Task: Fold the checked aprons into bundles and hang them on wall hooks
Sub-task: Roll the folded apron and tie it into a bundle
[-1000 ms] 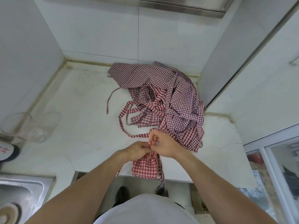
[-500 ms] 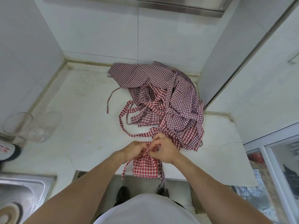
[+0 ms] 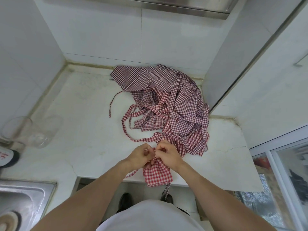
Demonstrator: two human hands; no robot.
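Still both hands, left hand (image 3: 139, 155) and right hand (image 3: 166, 154), pinch the bundle (image 3: 157, 175), nearer the counter edge.

Now drawn closer together over the folded red-checked bundle (image 3: 157, 175), left hand (image 3: 139, 156) and right hand (image 3: 166, 155), fingers pinching its tie, knuckles nearly touching; bundle slightly nearer.

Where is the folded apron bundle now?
In the head view, the bundle lies at the counter's front edge, just below the left hand and right hand, nearer than the apron pile.
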